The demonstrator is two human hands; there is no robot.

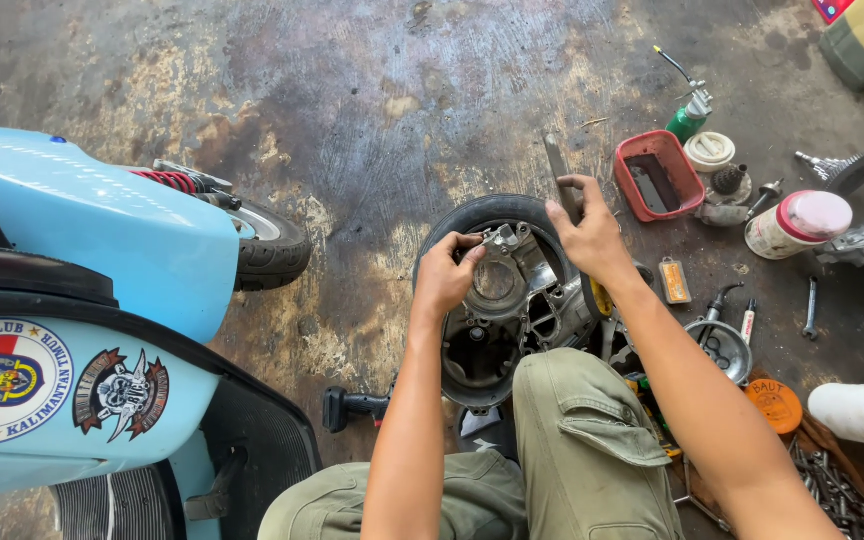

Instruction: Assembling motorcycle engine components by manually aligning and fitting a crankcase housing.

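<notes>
The work sits on the stained floor (372,110) between the person's knees: an engine case (512,310) with its tyre (487,212) standing behind it, directly under both hands. The left hand (444,278) pinches a small grey metal part (501,238) at the top of the case, thumb and fingers closed on it just above the round opening. The right hand (587,232) is wrapped around the handle of a tool (558,172) whose upper end sticks up past the knuckles; its working end is hidden behind the hand, so I cannot tell what it bears on. The hands are close together, not touching. Judging by how things lie, the job looks midway: the case is open, its cavities and ribs bare, and no cover is on it. Loose pieces lie spread to the right of the right hand: a red tray (658,176), a white tub with a pink lid (798,224), a green can (690,116), a small spanner (810,308) and a round metal housing (724,346) below the forearm. A black power tool (354,406) lies near the left elbow. To the left of the left hand stands a pale blue scooter (102,300). What still has to be fitted cannot be read from here.
</notes>
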